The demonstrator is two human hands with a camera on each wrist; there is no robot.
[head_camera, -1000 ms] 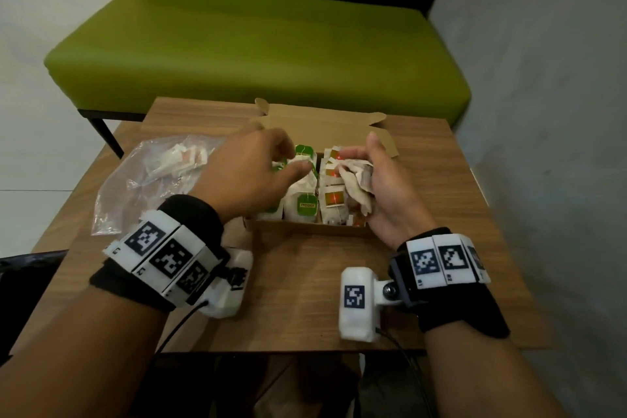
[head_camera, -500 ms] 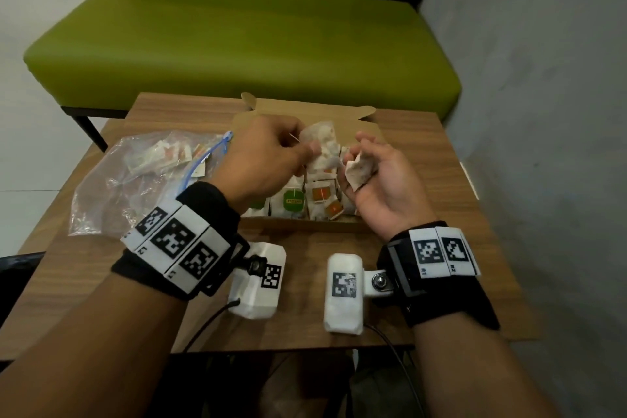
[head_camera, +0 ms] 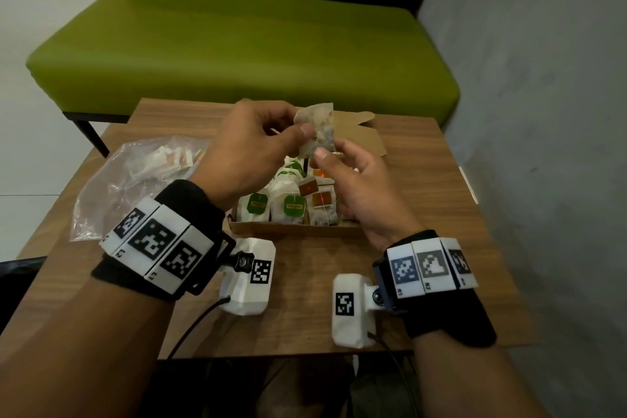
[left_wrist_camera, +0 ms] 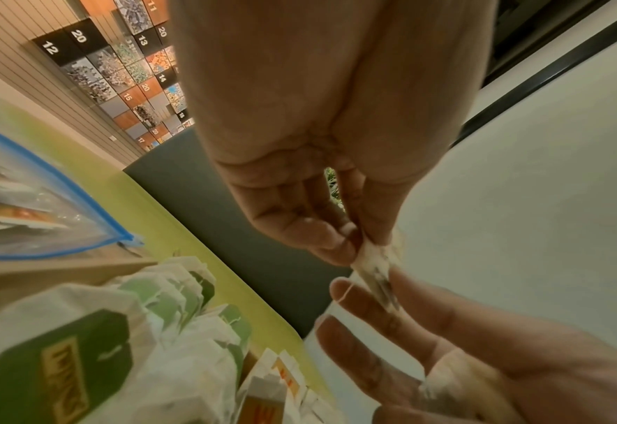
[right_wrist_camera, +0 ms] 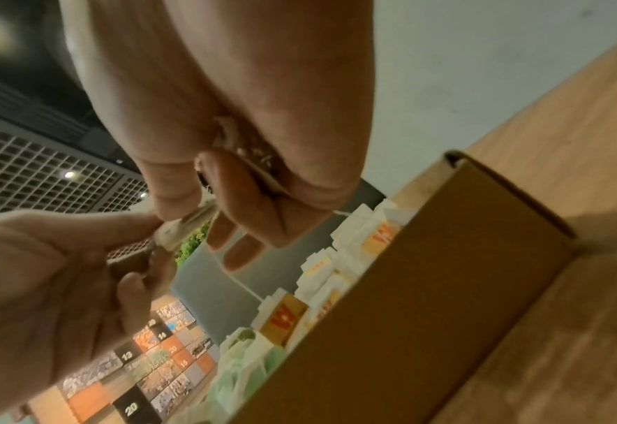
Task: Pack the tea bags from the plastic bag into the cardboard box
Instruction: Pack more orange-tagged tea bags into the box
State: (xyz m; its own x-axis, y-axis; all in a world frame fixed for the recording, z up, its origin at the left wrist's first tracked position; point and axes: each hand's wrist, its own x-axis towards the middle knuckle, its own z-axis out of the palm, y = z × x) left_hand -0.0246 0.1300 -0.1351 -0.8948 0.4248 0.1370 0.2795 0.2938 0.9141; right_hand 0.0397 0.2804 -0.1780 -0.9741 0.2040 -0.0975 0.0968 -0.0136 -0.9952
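Observation:
My left hand [head_camera: 300, 128] pinches a pale, tagless-looking tea bag [head_camera: 317, 131] by its edge and holds it up above the open cardboard box [head_camera: 295, 229]. My right hand [head_camera: 324, 158] pinches the same bag's lower edge with thumb and finger. In the right wrist view a second tea bag [right_wrist_camera: 252, 156] is tucked in that palm under a curled finger. Several tea bags [head_camera: 291, 205] with green and orange tags stand in rows in the box. The clear plastic bag [head_camera: 135, 180] lies left of it with a few tea bags still inside.
The box and bag sit on a small wooden table [head_camera: 305, 299]. A green bench [head_camera: 237, 44] stands just behind it and a grey wall [head_camera: 543, 112] runs close along the right. The box's lid flap [head_camera: 359, 136] lies open at the back.
Both hands have risen out of the box. The left hand has lifted a tea bag up above it, and the right thumb and finger have taken hold of its lower edge.

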